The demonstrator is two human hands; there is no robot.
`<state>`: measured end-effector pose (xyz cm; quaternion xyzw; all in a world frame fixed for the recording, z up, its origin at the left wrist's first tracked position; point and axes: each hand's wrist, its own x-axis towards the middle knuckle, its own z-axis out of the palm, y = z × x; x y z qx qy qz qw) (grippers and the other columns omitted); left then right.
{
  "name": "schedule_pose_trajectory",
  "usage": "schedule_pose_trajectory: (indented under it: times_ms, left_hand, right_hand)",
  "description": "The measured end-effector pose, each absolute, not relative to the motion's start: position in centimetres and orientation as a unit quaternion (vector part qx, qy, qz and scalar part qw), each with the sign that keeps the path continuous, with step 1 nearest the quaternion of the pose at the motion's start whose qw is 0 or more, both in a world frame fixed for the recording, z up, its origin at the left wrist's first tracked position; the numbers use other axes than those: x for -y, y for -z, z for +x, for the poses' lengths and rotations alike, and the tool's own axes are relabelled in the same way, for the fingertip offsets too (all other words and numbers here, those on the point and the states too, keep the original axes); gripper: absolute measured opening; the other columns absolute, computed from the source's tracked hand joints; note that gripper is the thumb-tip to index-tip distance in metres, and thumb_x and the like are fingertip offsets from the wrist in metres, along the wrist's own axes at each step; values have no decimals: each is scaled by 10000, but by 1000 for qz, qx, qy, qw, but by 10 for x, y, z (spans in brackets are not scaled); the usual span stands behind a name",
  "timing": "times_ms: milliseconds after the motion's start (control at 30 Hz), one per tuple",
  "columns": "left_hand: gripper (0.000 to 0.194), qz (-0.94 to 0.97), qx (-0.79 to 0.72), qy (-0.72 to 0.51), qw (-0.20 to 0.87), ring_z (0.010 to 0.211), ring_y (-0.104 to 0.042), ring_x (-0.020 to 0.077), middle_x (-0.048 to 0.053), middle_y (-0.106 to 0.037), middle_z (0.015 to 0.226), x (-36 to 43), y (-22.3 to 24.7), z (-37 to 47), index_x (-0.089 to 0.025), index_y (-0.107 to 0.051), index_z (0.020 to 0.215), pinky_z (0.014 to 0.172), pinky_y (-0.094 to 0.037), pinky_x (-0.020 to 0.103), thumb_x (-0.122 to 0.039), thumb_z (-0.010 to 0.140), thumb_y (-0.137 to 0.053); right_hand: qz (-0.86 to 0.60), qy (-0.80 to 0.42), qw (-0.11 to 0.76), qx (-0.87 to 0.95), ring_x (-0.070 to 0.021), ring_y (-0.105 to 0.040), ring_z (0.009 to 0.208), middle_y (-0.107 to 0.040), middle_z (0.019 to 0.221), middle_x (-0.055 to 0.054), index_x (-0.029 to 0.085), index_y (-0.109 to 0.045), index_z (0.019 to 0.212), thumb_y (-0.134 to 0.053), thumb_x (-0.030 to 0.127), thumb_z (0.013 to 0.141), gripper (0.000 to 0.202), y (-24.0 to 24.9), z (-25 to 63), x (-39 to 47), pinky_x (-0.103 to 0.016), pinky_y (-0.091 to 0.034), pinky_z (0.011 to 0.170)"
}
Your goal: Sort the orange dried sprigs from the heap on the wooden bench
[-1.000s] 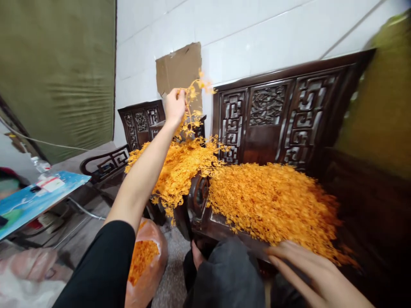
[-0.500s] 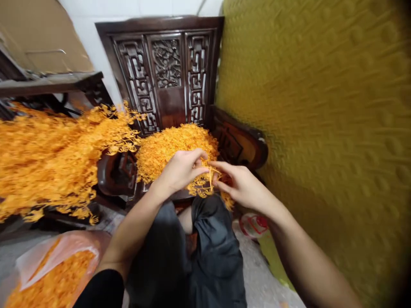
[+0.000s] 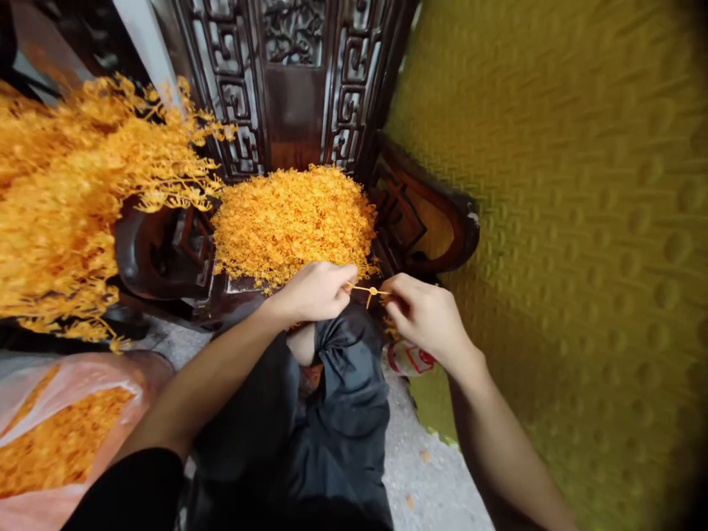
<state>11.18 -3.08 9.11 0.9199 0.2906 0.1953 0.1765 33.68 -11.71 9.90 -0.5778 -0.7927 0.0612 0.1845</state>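
A thin orange plastic sprig [image 3: 368, 290] is stretched between my two hands just above my knees. My left hand [image 3: 313, 291] pinches its left end and my right hand [image 3: 423, 316] pinches its right end. Right behind them, a heap of small orange plastic pieces [image 3: 293, 220] covers the seat of a dark carved wooden chair [image 3: 293, 81]. A bigger mass of branched orange sprigs [image 3: 71, 199] lies on the neighbouring chair at the left.
A clear plastic bag [image 3: 60, 431] with orange pieces sits on the floor at lower left. A yellow-green quilted fabric [image 3: 575, 243] fills the right side. A small white and red object [image 3: 409, 359] lies on the grey floor under my right hand. My dark trousers [image 3: 337, 435] are below.
One second ago my left hand was raised over the left chair's sprigs with one sprig. It has come back to my right hand, and both now pull a sprig taut. The view tilted down.
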Motion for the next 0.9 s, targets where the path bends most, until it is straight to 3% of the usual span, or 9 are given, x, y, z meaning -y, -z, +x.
schedule_pose_trajectory:
  times_ms: [67,200,333,400,467,567,667,767,900]
  left_hand:
    - [210,912,-314,-199,175,718,-598,189,30,-669,790,30,-92,110,-211,-638,905,679,-422,314,-124,801,-478]
    - [221,908,-335,-193,162,728,-606,192,41,-682,797,30,-98,102,-211,-664,906,683,-413,314,-141,780,-496]
    - [209,921,-315,-152,171,701,-602,194,43,-695,789,34,-101,99,-221,-680,901,670,-404,314,-180,788,-508]
    - [187,925,-294,-145,189,683,-595,188,40,-696,780,36,-101,101,-223,-682,879,659,-396,309,-211,809,-509]
    - [175,923,-272,-158,220,674,-586,179,32,-690,770,39,-99,105,-221,-677,860,646,-387,303,-221,813,-508]
    - [181,907,-245,-202,277,664,-570,158,20,-676,756,44,-97,113,-210,-673,871,648,-394,291,-206,815,-501]
    - [187,883,-239,-238,327,626,-543,134,8,-653,717,47,-98,118,-192,-670,872,640,-402,274,-187,817,-492]
    - [183,853,-249,-268,372,573,-502,114,-12,-609,652,46,-104,114,-173,-663,850,594,-383,258,-177,810,-485]
    - [212,851,-250,-272,374,542,-479,106,-32,-570,589,40,-109,102,-178,-693,826,580,-373,255,-159,768,-491]
  right_hand:
    - [-584,-52,160,794,-175,-609,738,-663,831,-46,194,-604,817,-530,233,924,136,-101,339,119,-279,-393,677]
    - [-606,8,93,790,-150,-545,611,-612,693,-52,188,-537,645,-489,443,1005,444,-95,343,120,-293,-298,575]
    - [-642,31,40,765,-189,-596,603,-662,684,-63,184,-704,873,-490,519,995,416,-91,348,122,-300,-305,556]
    - [-648,4,64,759,-225,-655,703,-712,789,-72,198,-714,1126,-535,551,967,426,-92,349,123,-312,-412,619]
    - [-619,-6,118,777,-289,-673,991,-719,1090,-128,209,-689,1237,-583,526,947,443,-91,346,124,-392,-503,824]
    - [-567,-58,243,785,-325,-542,1301,-589,1402,-145,212,-673,1250,-588,419,955,370,-81,334,121,-501,-437,1079]
    - [-569,-185,378,707,-258,-654,1137,-684,1251,-120,213,-632,1250,-566,357,965,326,-64,318,117,-433,-518,1006]
    - [-594,-296,442,603,-195,-675,741,-723,910,-70,204,-623,1207,-604,412,934,344,-56,313,115,-331,-569,684]
    - [-572,-431,333,614,-110,-475,470,-580,619,21,180,-675,1029,-655,441,895,294,-65,328,124,-240,-392,458]
